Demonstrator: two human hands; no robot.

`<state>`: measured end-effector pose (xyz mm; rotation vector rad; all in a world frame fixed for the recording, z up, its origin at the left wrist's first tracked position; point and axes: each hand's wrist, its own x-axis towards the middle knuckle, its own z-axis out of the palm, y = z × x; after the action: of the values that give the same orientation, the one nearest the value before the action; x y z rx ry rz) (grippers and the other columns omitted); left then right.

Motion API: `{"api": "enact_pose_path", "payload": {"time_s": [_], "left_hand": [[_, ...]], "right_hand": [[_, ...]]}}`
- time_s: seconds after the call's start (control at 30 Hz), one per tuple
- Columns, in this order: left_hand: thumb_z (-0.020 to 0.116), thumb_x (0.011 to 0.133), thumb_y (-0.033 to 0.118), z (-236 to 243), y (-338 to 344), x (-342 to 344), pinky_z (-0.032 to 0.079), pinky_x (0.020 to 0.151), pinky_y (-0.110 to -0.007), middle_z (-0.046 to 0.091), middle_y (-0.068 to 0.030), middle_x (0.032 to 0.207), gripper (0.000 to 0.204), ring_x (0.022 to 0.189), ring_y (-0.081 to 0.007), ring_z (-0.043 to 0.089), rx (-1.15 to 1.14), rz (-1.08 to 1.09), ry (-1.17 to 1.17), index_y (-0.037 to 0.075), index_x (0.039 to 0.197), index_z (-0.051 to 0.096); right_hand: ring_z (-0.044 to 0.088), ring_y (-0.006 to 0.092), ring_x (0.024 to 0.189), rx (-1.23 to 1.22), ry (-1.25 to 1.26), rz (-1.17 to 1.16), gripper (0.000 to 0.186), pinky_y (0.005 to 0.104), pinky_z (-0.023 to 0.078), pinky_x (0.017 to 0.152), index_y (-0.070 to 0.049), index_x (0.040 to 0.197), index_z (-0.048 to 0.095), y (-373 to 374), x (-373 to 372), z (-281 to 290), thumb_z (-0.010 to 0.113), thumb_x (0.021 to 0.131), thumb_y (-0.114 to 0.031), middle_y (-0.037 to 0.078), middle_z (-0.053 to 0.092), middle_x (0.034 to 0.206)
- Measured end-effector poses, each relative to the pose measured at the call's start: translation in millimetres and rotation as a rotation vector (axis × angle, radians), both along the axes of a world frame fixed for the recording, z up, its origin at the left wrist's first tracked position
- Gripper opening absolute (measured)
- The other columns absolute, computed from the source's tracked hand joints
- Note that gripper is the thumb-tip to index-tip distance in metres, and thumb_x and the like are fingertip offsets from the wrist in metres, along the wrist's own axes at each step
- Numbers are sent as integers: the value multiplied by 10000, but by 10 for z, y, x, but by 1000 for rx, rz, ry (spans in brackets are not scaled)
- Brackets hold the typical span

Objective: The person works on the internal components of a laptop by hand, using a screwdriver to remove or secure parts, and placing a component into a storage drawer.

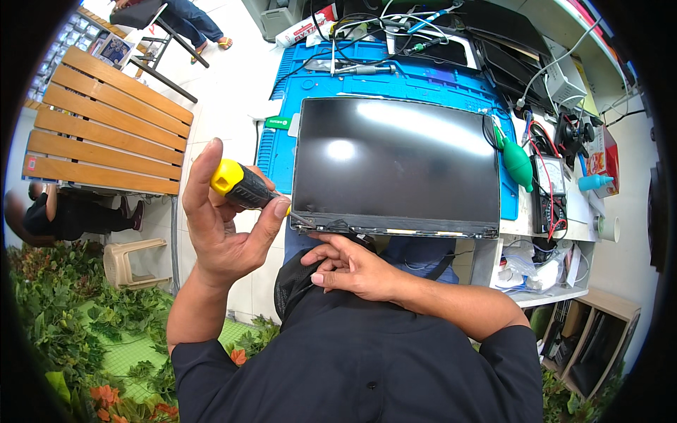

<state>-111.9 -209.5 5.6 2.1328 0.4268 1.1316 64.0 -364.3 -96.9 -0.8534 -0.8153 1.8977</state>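
Note:
My left hand (229, 222) is closed around a screwdriver (243, 187) with a yellow and black handle. Its metal shaft slants down to the lower left corner of a dark laptop screen panel (398, 166); whether the tip sits in a screw is too small to tell. The panel lies face up, with a narrow strip of parts exposed along its near edge. My right hand (352, 268) is just below that edge, index finger reaching to it near the screwdriver tip. The other fingers are loosely bent, with nothing visible in them.
Under the panel is a blue work mat (282, 151). To the right are a green air blower (517, 166) and an analog multimeter (550, 176) with red leads. Cables and tools crowd the back. A slatted wooden bench (109, 127) stands left, with other people beyond.

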Motion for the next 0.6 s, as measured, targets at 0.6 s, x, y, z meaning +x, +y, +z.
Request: {"api": "enact_pose_path", "payload": {"time_s": [0.6], "left_hand": [[1059, 674, 102, 750, 60, 19, 608, 662, -318, 756, -155, 992, 778, 796, -236, 769, 365, -267, 345, 73, 1291, 586]], "right_hand": [[678, 183, 1165, -166, 281, -74, 758, 338, 622, 918, 73, 1638, 375, 27, 10, -20, 773, 1029, -140, 158, 517, 1608]]}}
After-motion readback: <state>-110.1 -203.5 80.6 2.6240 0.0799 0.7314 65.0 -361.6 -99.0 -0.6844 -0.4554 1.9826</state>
